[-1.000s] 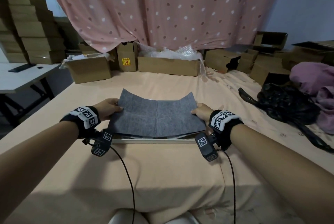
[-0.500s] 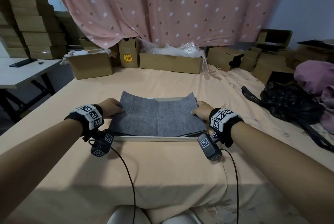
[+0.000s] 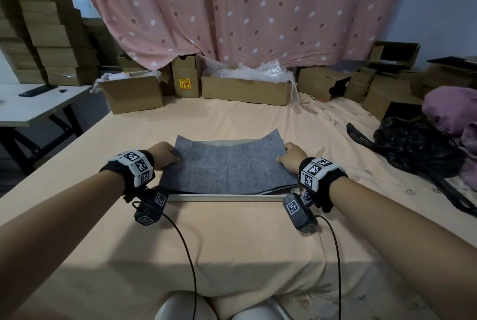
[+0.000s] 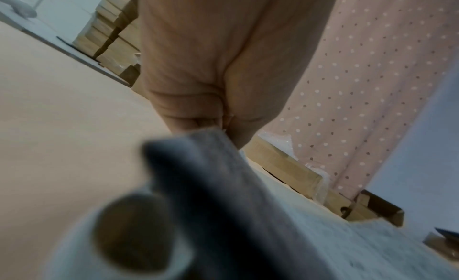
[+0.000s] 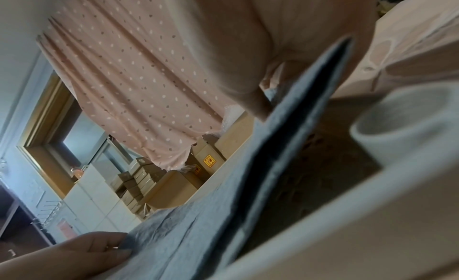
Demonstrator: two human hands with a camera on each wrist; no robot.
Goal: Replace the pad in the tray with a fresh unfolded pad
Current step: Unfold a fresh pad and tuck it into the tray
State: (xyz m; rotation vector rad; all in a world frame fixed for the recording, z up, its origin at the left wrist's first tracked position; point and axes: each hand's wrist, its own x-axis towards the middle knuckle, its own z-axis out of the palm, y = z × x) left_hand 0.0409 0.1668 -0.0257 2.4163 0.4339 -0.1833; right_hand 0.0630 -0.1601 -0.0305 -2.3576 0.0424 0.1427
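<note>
I see cardboard boxes (image 3: 246,91) lined up at twelve o'clock under the pink curtain (image 3: 232,10) and a black bag (image 3: 418,149) at two o'clock; nothing blocks my reach. One grey pad (image 3: 229,167) lies over the single pale tray (image 3: 224,198) dead centre on the bed (image 3: 232,237). My left hand (image 3: 162,154) pinches its nine o'clock edge, my right hand (image 3: 291,157) its three o'clock edge.
</note>
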